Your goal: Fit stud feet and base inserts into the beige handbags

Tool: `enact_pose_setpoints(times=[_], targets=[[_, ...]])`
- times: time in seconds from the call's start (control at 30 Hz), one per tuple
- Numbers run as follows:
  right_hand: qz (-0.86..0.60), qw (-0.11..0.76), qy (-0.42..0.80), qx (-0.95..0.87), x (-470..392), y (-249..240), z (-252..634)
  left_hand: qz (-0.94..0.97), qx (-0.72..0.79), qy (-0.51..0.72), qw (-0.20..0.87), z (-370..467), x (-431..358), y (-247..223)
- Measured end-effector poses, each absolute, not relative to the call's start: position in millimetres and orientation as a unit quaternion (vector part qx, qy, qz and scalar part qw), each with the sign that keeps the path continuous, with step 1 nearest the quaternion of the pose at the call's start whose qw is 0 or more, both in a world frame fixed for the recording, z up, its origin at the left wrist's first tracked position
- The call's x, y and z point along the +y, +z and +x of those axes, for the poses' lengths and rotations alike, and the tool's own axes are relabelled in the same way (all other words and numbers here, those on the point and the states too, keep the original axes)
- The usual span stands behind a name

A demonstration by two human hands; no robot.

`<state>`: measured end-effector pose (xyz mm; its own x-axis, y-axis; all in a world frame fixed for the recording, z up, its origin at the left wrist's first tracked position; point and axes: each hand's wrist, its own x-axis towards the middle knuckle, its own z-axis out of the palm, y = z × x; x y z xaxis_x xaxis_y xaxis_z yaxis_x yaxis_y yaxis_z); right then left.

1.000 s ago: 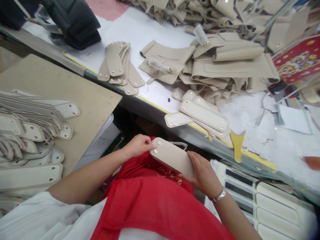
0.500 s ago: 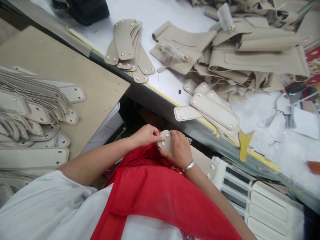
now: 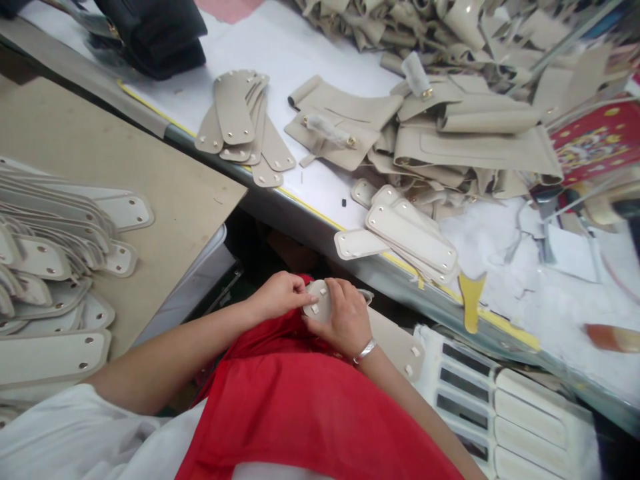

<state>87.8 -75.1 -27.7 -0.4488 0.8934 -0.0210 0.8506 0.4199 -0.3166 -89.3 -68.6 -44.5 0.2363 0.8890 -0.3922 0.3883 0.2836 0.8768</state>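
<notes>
Just above my lap, my right hand [image 3: 347, 320] grips a beige leather strap piece [image 3: 323, 308] with its thumb in front and its fingers over the far edge. Two small pale tabs stand out on the rounded end of the piece. My left hand [image 3: 281, 295] pinches the left rim of that same end, thumb and forefinger close to the tabs. Past my right wrist shows a beige leather length [image 3: 393, 340] with two similar tabs; my hand hides whether it belongs to the same piece. A red cloth [image 3: 310, 400] covers my lap.
Finished-looking straps with studs lie in a fan [image 3: 233, 110] and a small stack [image 3: 413, 233] along the white table's edge. Folded beige bag parts [image 3: 475, 140] are heaped behind. A strap pile [image 3: 50, 240] covers the left board. A yellow forked piece [image 3: 471, 300] overhangs the edge.
The camera view has tilted, so the table and hands sit lower and farther left in the picture. Both hands keep their hold on the strap piece, with little visible finger movement.
</notes>
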Motion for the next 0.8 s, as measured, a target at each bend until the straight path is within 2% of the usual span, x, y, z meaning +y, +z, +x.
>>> enact_pose_setpoints(times=[0.4,0.6,0.8], targets=[[-0.504,0.085,0.174,-0.842,-72,-28,92,0.488,0.595,0.252,0.587,-83,-75,-45],[-0.510,0.117,0.191,-0.830,-73,-33,98,0.496,0.604,0.234,0.579,-82,-73,-43],[-0.511,0.088,0.198,-0.831,-71,-30,96,0.525,0.612,0.209,0.554,-82,-70,-38]])
